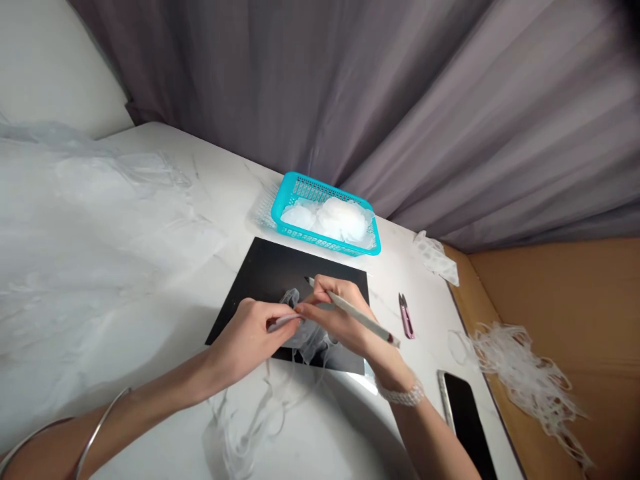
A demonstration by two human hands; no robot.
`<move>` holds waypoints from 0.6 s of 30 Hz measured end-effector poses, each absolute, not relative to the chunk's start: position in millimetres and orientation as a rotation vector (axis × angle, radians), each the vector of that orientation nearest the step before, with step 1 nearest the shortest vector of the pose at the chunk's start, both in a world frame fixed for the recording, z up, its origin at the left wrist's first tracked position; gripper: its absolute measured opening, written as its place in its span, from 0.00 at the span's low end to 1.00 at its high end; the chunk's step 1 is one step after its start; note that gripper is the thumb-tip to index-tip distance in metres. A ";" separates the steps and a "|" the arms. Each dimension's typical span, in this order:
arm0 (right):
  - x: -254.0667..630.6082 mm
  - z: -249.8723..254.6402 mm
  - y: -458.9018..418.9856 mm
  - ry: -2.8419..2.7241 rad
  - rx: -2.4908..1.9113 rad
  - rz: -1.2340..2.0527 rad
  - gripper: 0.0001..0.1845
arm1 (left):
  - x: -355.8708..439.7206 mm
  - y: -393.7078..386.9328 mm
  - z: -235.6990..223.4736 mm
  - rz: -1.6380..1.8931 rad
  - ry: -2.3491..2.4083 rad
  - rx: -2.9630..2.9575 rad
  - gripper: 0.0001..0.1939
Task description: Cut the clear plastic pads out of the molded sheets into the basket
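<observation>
My left hand (253, 330) pinches a small folded piece of sheer white fabric (285, 321) between thumb and fingers, above a black board (265, 263). The fingertips of my right hand (345, 310) meet the left ones at the fabric's edge. Lying through my right hand is a long, slim silver tool (365, 322) with a dark pointed tip, perhaps tweezers; the tip points away to the left, clear of the fabric. Below both hands, gauzy fabric (313, 343) and thin trailing strips (245, 433) hang over the board's near edge onto the table.
Behind the board, a turquoise basket (327, 245) holds white fabric pieces. To the right lie pink thread snips (407, 317), a phone (467, 420) and a crumpled white patterned piece (436, 257). White strips (525, 380) drape over a cardboard box (565, 287). Sheer white fabric (75, 267) covers the left.
</observation>
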State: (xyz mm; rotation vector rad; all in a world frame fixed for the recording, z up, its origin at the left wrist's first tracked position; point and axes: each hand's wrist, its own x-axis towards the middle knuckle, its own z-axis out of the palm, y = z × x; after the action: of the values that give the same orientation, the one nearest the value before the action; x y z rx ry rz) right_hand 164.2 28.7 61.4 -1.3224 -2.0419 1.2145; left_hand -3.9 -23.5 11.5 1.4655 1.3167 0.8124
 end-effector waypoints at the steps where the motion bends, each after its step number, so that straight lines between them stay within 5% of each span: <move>1: 163.6 58.6 26.9 -1.998 -1.314 1.218 0.21 | -3.6 -24.3 11.8 0.821 1.323 1.486 0.20; 9: 197.1 51.0 28.2 -1.633 -1.449 1.006 0.20 | -5.7 -26.7 9.1 0.964 1.304 1.310 0.16; 18: 184.1 55.8 21.8 -1.480 -1.293 1.263 0.23 | -6.1 -14.9 8.9 0.793 1.060 1.154 0.12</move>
State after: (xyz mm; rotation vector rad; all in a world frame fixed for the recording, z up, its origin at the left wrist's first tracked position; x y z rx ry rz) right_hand 184.1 21.8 55.8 -1.2928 -1.4799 1.2633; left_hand -6.1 -14.9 8.9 1.1540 1.0600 0.7934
